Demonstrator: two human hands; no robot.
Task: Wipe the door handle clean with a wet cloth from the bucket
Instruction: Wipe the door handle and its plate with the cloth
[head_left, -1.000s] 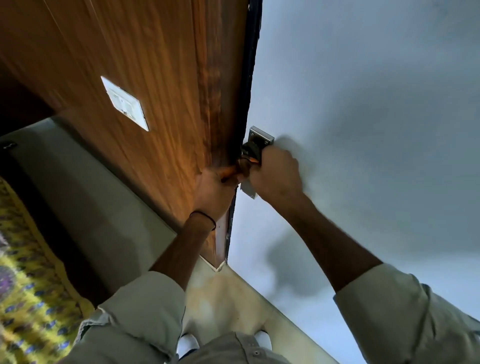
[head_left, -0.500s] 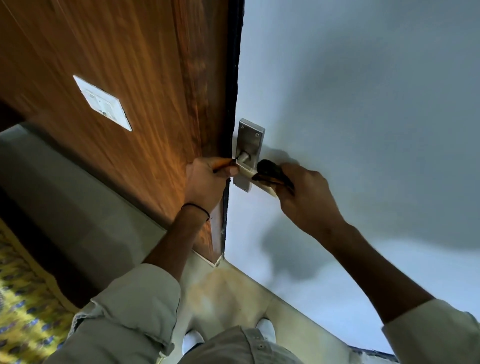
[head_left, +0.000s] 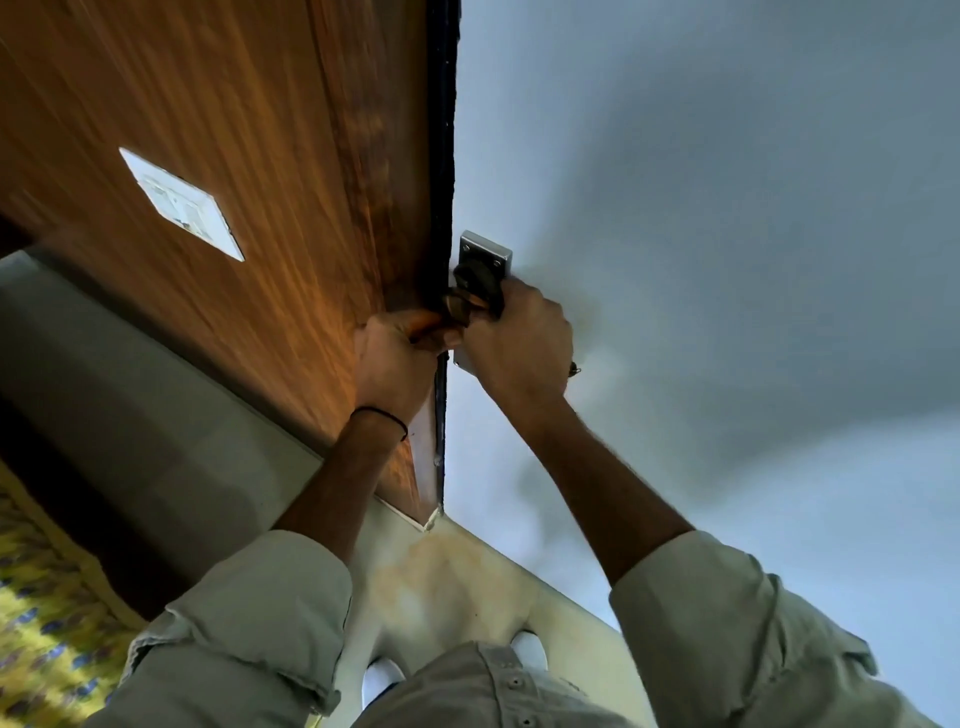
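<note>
We are finding the door handle (head_left: 470, 291) at the centre of the frame, on a metal backplate (head_left: 488, 249) fixed to the pale door face (head_left: 727, 208) that fills the right half. Only the plate's upper part and a lower corner are showing; the lever itself is mostly covered. A dark cloth (head_left: 480, 288) is bunched over the handle just below the plate's top edge, touching it. We are judging it to be the wet cloth, though wetness cannot be confirmed.

The right hand (head_left: 514, 348) is gripping from the right, its fingers (head_left: 519, 306) curled and pressed together around cloth and handle. The left hand (head_left: 392, 364) is closed at the door's edge (head_left: 441, 208), immediately left of the handle; its fingers are folded tight, apparently around the handle's other end or the edge, but we cannot tell which. A dark band (head_left: 379, 415) is circling that wrist.

Further out, a wood-grain panel (head_left: 234, 156) is occupying the upper left, carrying a white switch plate (head_left: 182, 205). A patterned yellow fabric (head_left: 36, 623) is lying at lower left. No bucket is in view.

We are assessing the task as under way: cloth fetched, wiping in progress. The exposed plate's finish is too blurred to certify as clean, so further passes probably remain.
</note>
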